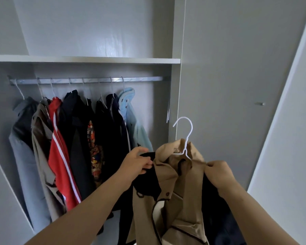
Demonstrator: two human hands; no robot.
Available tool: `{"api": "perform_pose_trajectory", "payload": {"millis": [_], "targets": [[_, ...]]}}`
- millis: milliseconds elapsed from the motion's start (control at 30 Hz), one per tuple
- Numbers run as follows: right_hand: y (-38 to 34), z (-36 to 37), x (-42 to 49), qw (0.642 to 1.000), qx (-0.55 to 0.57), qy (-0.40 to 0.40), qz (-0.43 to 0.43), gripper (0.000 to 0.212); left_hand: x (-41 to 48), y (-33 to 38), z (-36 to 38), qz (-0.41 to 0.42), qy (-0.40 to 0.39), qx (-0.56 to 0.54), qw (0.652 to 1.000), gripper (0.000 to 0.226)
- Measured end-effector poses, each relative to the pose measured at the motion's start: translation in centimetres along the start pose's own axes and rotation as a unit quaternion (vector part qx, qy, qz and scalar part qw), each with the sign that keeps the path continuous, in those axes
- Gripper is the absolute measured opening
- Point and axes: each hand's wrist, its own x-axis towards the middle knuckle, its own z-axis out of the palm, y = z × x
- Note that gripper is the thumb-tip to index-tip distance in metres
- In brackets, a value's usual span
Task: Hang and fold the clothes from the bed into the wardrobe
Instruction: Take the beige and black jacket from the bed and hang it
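Hanging step. Coat (180,175) sat on a hanger (189,137), held low before the wardrobe (159,106). Left hand (136,161) gripped dark cloth at one shoulder; right hand (219,172) pinched the other. Next, likely: lift the hook onto the rail's (95,80) free right end.

Left hand (140,160) and right hand (219,172) raised, apparently gripping.

Tan coat (180,188) on white hanger (185,137)

One wide-angle head view, straight forward, close before the open wardrobe (88,59) and its rail (140,79).
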Motion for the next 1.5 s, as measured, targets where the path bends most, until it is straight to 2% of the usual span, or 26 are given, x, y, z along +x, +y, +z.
{"api": "perform_pose_trajectory", "payload": {"millis": [67,233,367,467,567,700,800,867,933,1000,1067,1133,1267,1333,1433,1500], "targets": [[0.8,-0.2,0.4,1.0,0.017,0.011,0.024,0.034,0.9,-0.2,0.4,0.002,0.011,0.014,1.0,0.024],[2.1,0.6,1.8,0.994,0.08,0.024,0.064,0.018,3.1,-0.7,0.5,0.005,0.007,0.049,0.999,0.022],[1.7,2.0,3.6,0.991,0.101,0.038,0.074,0.018,5.4,-1.2,0.0,0.019,0.002,0.08,0.997,0.018],[0.7,3.3,5.0,0.99,0.112,0.041,0.076,0.017,7.8,-1.3,-0.5,0.044,0.014,0.116,0.992,0.014],[-0.7,5.2,7.3,0.988,0.127,0.048,0.073,0.018,11.2,-1.2,-1.4,0.082,0.029,0.154,0.984,0.021],[-3.3,7.9,11.0,0.986,0.145,0.05,0.064,0.02,16.2,-0.3,-3.1,0.13,0.022,0.189,0.973,0.026],[-5.4,10.4,13.9,0.983,0.163,0.052,0.068,0.02,20.4,0.4,-4.4,0.155,0.004,0.225,0.962,0.022],[-7.0,12.0,16.0,0.981,0.176,0.046,0.071,0.017,23.2,0.7,-5.1,0.184,-0.007,0.29,0.939,0.019],[-9.2,13.5,18.3,0.978,0.189,0.044,0.071,0.017,26.7,1.3,-5.8,0.232,-0.019,0.372,0.899,0.026],[-11.7,15.2,20.9,0.973,0.21,0.06,0.07,0.023,30.8,1.7,-6.5,0.267,-0.056,0.495,0.825,0.034],[-13.8,16.4,22.9,0.968,0.228,0.078,0.063,0.027,34.1,2.0,-7.0,0.26,-0.089,0.609,0.744,0.043],[-15.5,17.4,24.8,0.969,0.227,0.082,0.059,0.023,36.8,2.3,-7.4,0.243,-0.094,0.663,0.702,0.049],[-18.2,18.4,27.9,0.969,0.226,0.083,0.058,0.013,40.7,3.3,-8.8,0.233,-0.098,0.687,0.681,0.056],[-19.8,18.9,29.3,0.966,0.233,0.092,0.056,0.015,42.1,3.6,-10.1,0.222,-0.105,0.694,0.677,0.058],[-22.1,19.6,31.4,0.961,0.247,0.109,0.054,0.019,43.7,4.3,-11.2,0.23,-0.1,0.683,0.687,0.059],[-23.6,19.8,33.0,0.959,0.251,0.122,0.051,0.019,44.4,5.1,-11.4,0.237,-0.088,0.661,0.707,0.056]]}}
